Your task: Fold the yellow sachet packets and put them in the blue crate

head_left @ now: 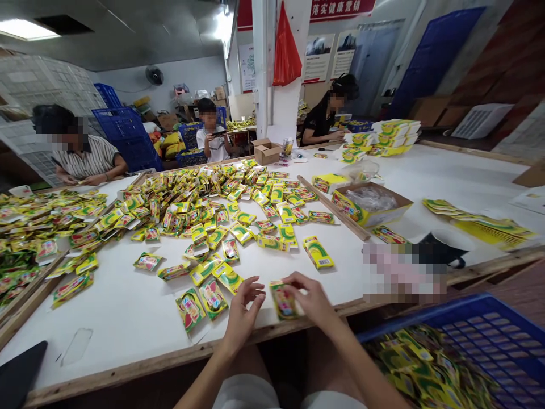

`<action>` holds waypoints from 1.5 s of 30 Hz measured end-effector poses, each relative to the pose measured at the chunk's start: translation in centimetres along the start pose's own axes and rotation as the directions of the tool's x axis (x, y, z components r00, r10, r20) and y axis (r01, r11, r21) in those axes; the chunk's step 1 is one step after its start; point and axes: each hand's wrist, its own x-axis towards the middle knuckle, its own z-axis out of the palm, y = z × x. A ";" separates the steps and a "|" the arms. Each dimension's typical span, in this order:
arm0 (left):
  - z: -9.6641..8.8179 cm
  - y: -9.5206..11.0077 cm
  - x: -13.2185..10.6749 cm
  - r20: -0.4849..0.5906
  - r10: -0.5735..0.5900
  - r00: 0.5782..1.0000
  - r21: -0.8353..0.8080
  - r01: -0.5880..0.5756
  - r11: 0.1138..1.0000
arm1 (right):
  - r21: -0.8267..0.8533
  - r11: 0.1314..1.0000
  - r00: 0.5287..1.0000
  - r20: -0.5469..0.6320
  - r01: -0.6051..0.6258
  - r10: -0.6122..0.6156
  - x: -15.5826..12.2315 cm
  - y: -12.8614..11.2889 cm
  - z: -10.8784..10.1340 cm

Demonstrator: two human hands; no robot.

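At a white table (140,318) strewn with cartons (181,207): pinching a blurred carton (281,302), seemingly by one side, in the right hand (314,298) near the front edge (162,363); holding the left hand (244,309) beside, loosely curled, with grip released.

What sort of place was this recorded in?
Probably a small packing workshop: colourful little boxes are heaped across a white worktable, a blue crate beside it holds many similar packs, and other people sit around.
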 end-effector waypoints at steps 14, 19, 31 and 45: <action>0.3 0.3 -0.8 0.013 0.095 0.995 0.328 -0.094 0.940 | -0.281 0.951 0.955 -0.295 -0.127 0.041 10.7 2.8 -0.9; -0.2 0.2 -0.3 0.061 0.343 0.938 0.534 -0.321 0.782 | -0.048 0.984 0.984 -0.062 -0.173 0.170 9.3 -0.1 1.5; 1.4 0.3 0.5 0.089 0.078 0.993 0.005 -0.079 0.997 | 0.258 0.962 0.985 -0.120 -0.086 0.120 1.6 1.6 1.7; 0.7 -0.2 2.1 0.101 -0.001 0.995 0.035 -0.003 0.999 | 0.104 0.991 0.997 0.013 0.080 -0.082 0.9 3.0 3.7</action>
